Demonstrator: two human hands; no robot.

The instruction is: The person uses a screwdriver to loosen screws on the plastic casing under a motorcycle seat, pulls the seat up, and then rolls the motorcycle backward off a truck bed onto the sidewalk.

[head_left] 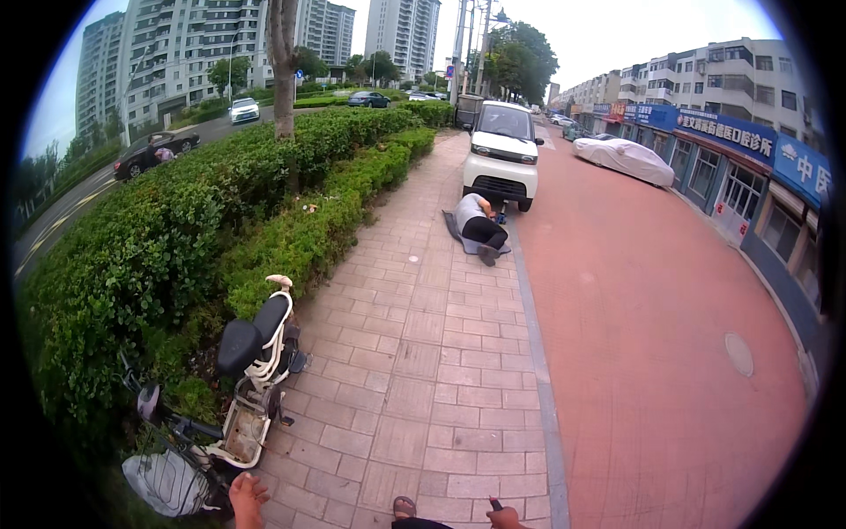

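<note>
At the lower edge, my left hand (248, 500) hangs beside the parked electric scooter, its fingers loosely bent and apart with nothing visible in them. My right hand (505, 517) is closed round a small dark stick-like object (495, 504) with a reddish part; its kind is too small to tell. The white electric scooter (262, 370) has a black seat and a wire front basket (172, 480) with a pale bag or cover in it. My sandalled foot (404, 507) shows on the paving between my hands.
Ahead, a person (480, 225) lies on a dark mat (454, 227) before a small white car (502, 154). A hedge (220, 194) with a tree trunk (283, 70) borders the left; a kerb (539, 370) and red lane (634, 353) lie right. A covered car (623, 159) stands by shops.
</note>
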